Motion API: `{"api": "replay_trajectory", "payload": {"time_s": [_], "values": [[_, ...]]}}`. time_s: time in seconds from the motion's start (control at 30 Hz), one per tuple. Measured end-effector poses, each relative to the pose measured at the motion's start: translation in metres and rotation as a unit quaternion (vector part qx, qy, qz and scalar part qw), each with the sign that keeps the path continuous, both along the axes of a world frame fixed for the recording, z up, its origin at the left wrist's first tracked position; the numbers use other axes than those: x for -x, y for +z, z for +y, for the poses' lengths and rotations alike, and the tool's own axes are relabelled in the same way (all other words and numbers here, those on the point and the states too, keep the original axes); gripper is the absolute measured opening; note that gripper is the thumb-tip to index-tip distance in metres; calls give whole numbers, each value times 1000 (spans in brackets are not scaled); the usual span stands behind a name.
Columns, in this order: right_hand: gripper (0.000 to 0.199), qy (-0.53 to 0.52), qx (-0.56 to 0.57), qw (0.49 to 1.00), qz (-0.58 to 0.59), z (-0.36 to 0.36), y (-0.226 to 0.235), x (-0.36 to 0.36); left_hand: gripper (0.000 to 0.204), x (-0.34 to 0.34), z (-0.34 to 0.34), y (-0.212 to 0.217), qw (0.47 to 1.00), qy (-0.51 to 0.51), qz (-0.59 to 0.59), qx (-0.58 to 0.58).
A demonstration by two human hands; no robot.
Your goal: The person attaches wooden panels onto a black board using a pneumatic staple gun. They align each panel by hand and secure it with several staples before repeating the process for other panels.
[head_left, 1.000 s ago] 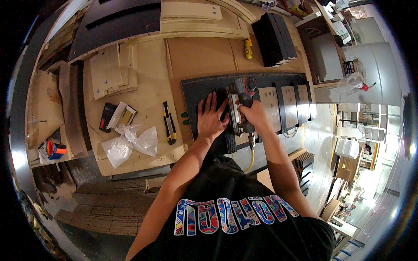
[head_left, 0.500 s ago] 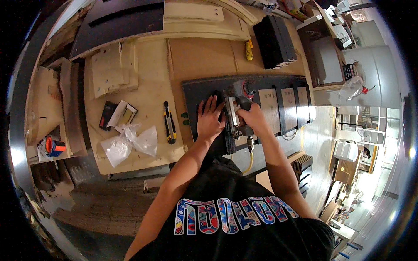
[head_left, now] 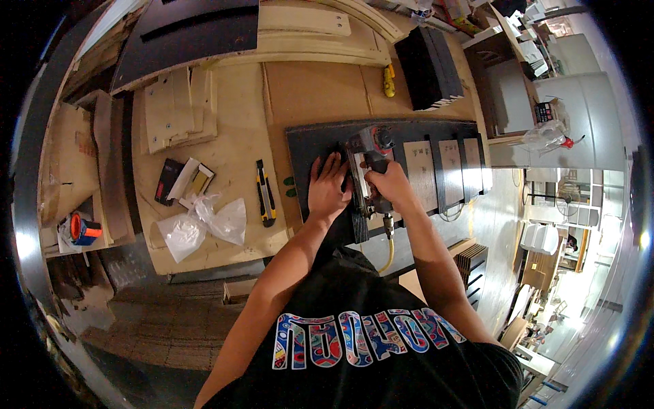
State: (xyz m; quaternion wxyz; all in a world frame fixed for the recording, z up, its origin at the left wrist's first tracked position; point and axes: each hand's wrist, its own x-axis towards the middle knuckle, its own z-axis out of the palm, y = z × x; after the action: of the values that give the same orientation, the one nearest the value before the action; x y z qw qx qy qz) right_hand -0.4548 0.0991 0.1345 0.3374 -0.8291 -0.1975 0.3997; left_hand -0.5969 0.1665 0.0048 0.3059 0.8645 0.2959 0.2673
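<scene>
Head view shows the right hand [head_left: 387,185] with its fingers clenched around the handle of a pneumatic nail gun [head_left: 368,172], whose nose stands on a dark panel [head_left: 313,143] lying on the plywood worktop [head_left: 238,102]. Just left of the gun, the left hand [head_left: 328,189] lies flat on the panel, fingers spread and gripping nothing. A yellow utility knife [head_left: 265,193] and a clear plastic bag [head_left: 201,221] lie further left.
</scene>
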Motion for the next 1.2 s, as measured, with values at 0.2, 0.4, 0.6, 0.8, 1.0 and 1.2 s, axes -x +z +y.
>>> {"api": "replay_trajectory", "payload": {"time_s": [0.2,0.4,0.6,0.8,1.0,1.2], "values": [[23,6,-13,1000,-3,-1,-10,-4,51,-1,-2,-5,1000,-1,4,-1],[29,23,0,1000,-6,1,-8,-1,51,-1,-2,-7,1000,-2,4,5],[23,9,-11,1000,-2,2,-3,2,49,0,-2,-9,1000,-5,3,-3],[19,17,0,999,-38,2,-2,1,48,0,1,-3,1000,4,-1,1],[22,-5,-8,1000,4,-41,45,1,40,4,3,-1,999,6,-37,6],[53,18,125,986,-104,-145,91,-65,49,-6,-2,9,998,19,56,-12]]}}
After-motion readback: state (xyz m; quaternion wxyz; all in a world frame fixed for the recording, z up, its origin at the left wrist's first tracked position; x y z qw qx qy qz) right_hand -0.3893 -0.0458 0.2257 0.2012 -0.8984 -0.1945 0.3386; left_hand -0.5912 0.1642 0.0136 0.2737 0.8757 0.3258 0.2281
